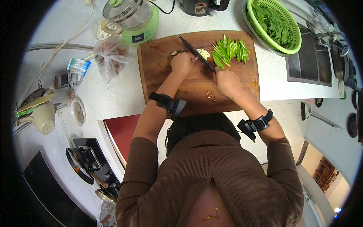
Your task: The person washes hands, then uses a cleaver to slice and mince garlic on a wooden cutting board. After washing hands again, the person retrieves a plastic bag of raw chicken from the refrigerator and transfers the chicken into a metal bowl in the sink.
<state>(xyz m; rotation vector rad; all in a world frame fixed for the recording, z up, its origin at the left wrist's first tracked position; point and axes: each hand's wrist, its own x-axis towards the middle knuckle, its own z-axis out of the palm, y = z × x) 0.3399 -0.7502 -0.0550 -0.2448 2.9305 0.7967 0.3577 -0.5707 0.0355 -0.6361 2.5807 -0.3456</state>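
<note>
My right hand (226, 81) grips the handle end of a dark-bladed kitchen knife (195, 52), whose blade slants up to the left over a wooden cutting board (175, 93). Curled close to the left side of the blade is my left hand (183, 63); its fingertips are hidden, so what it holds cannot be seen. Chopped garlic (203, 54) lies in a small pile just right of the blade. A whole garlic clove (174, 53) rests above my left hand. Sliced green peppers (229, 51) lie at the board's upper right.
A green colander (297, 46) of leafy greens stands right of the board, beside a sink (302, 68). At the upper left are a glass kettle on a green base (141, 35) and a tied plastic bag (110, 59). A black appliance (198, 7) stands behind the board.
</note>
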